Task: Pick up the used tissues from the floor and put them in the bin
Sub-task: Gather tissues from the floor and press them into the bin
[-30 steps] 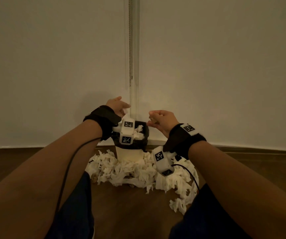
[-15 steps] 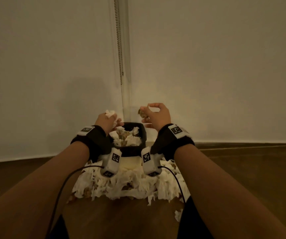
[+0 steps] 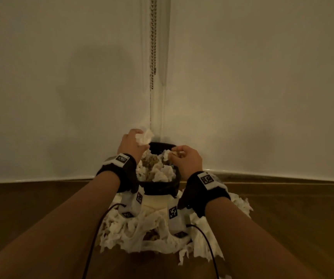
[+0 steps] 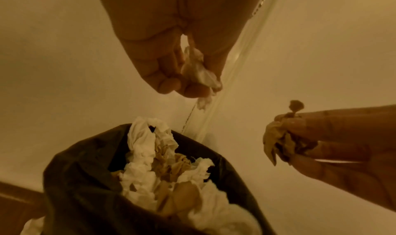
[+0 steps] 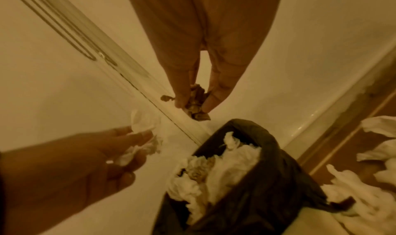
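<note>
A small bin with a black liner (image 3: pixel 163 189) stands on the floor against the wall, heaped with white and brown-stained tissues (image 3: pixel 156 170). My left hand (image 3: pixel 142 140) hovers over its far left rim and grips a crumpled white tissue (image 4: pixel 200 73). My right hand (image 3: pixel 174 155) is over the right rim, pinching a brown-stained tissue scrap (image 5: pixel 196 103) between thumb and fingertips. Several more used tissues (image 3: pixel 142 234) lie piled on the floor around the bin's base.
White wall panels rise right behind the bin, with a bead chain (image 3: pixel 153 47) hanging above it. The wooden floor (image 3: pixel 292 218) spreads left and right. More loose tissues (image 5: pixel 355 198) lie to the right of the bin. Camera cables trail from both wrists.
A second ago my left hand showed no tissue; it now holds a white one. The right hand has dropped closer to the bin's rim, and the view has moved nearer.
</note>
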The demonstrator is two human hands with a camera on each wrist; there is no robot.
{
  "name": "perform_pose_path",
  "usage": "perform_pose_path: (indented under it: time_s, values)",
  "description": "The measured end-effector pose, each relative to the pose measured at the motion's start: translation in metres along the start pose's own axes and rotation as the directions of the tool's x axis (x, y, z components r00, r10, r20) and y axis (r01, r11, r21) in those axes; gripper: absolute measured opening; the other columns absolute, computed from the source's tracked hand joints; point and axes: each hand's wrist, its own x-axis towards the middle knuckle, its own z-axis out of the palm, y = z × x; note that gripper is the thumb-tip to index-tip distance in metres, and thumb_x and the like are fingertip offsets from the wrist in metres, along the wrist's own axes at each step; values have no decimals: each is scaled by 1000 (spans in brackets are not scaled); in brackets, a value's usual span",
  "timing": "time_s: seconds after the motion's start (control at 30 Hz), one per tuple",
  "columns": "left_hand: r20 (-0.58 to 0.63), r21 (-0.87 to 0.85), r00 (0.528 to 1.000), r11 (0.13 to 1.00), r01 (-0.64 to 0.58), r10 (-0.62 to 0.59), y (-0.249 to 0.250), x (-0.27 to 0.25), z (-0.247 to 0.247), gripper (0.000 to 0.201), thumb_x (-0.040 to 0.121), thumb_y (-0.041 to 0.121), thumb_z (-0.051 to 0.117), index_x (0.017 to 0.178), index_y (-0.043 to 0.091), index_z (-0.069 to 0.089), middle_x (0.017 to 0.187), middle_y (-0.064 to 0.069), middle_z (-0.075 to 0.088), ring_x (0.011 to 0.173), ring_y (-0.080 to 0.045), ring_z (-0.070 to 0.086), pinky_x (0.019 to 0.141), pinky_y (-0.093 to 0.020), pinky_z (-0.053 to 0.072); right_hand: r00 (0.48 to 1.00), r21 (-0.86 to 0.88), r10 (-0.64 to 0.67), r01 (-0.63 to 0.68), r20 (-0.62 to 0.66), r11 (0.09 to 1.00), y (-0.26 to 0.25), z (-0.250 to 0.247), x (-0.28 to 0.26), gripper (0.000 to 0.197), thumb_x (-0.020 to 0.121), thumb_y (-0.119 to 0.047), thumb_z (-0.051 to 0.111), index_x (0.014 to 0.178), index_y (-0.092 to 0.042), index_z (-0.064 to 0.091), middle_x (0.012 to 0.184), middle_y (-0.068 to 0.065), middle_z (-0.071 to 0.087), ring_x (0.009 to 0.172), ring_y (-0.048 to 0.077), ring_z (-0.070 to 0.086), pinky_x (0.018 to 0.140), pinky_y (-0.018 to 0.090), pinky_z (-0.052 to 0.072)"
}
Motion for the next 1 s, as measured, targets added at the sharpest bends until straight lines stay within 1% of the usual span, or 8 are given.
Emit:
perform_pose_path:
  time_s: [0.13,0.2,0.3,0.4,0.57,0.7,0.87,1.0]
  values:
    - [6,35,1000,999,-5,5,-12,14,16,38,80,23,71,113,16,52,116,-12,55,99,-26,54,81,-29,41,998,-59,66,-66,-1,996,26,17,23,30,84,-23,69,112,-13,66,107,9,69,100,23,64,92,34,50]
    - [50,54,998,998,25,-27,-17,18,22,41,83,28,67,120,17,53,122,-13,53,107,-27,54,85,-28,41,997,-111,72,-70,6,991,30,22,31,35,88,-23,63,122,-17,60,117,8,65,108,23,60,94,29,46]
    - [148,13,985,996,88,-89,-25,22,31,56,89,35,59,139,17,39,137,-11,47,121,-28,48,99,-33,40,993,-104,111,-106,50,989,37,28,43,45,93,-15,52,137,-18,47,134,9,54,123,23,50,101,28,38]
    - [161,-47,982,993,111,-103,-30,24,38,55,94,34,49,143,16,32,140,-12,44,123,-30,49,106,-39,38,989,-132,132,-123,63,984,45,31,46,47,93,-8,46,140,-17,44,138,9,50,127,23,47,104,28,36]
    - [21,-120,999,991,52,-49,-28,24,35,35,98,24,40,132,17,46,121,-12,59,105,-28,60,95,-42,47,995,-168,55,-68,-85,983,46,32,45,37,93,-4,39,124,-14,58,120,15,60,109,28,56,95,33,44]
    - [-103,-65,995,998,0,-7,-34,19,19,31,98,18,38,126,18,50,116,-10,59,99,-28,62,92,-42,49,990,-115,12,-28,-142,993,41,35,39,30,94,-6,41,113,-14,63,106,14,64,97,27,59,86,31,46]
    - [-110,125,994,992,12,2,-59,3,-15,29,97,16,36,122,20,52,116,-10,57,92,-30,63,87,-43,50,990,-82,-139,139,14,987,26,47,24,16,95,-21,48,97,-14,62,70,4,67,56,10,56,65,26,46]
    - [-8,323,1000,946,15,-13,-90,-21,-45,29,97,15,36,119,20,54,113,-10,58,91,-28,61,83,-38,50,959,-121,-224,247,175,962,8,61,10,28,91,-33,56,71,-13,57,65,7,68,56,15,61,64,28,50]
